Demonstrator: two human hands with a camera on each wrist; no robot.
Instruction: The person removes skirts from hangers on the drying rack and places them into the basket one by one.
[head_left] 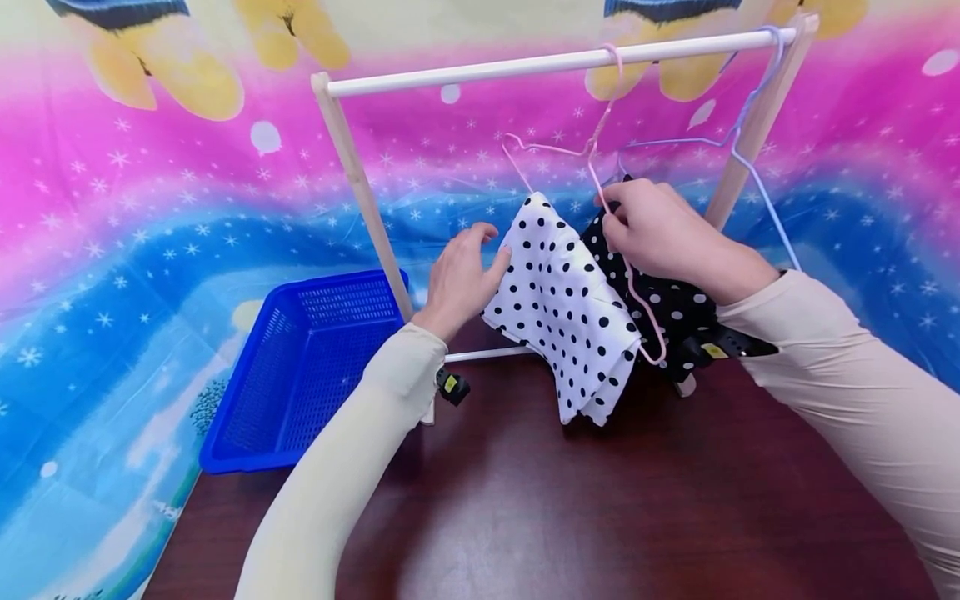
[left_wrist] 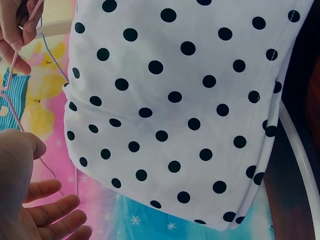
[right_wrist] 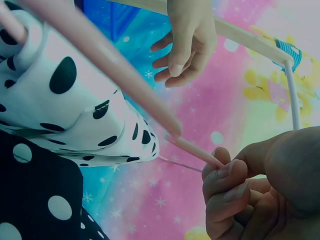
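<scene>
A pink clothes hanger (head_left: 590, 150) is hooked over the rack's rail and tilts down to the right. White cloth with black dots (head_left: 558, 283) hangs on it, slid to the left part. My right hand (head_left: 660, 229) pinches the hanger's right arm between thumb and fingers, as the right wrist view also shows. At the cloth's left edge is my left hand (head_left: 465, 279), fingers loosely spread and holding nothing; the left wrist view shows these fingers (left_wrist: 57, 210) apart from the cloth. Black cloth with white dots (head_left: 663, 304) hangs behind, partly hidden by my right hand.
A wooden rack with a white rail (head_left: 465, 71) stands on the dark brown table (head_left: 525, 508). A blue-purple hanger (head_left: 738, 133) hangs at the rail's right end. To the left stands a blue plastic basket (head_left: 258, 367). A printed cloth backdrop (head_left: 172, 192) is behind.
</scene>
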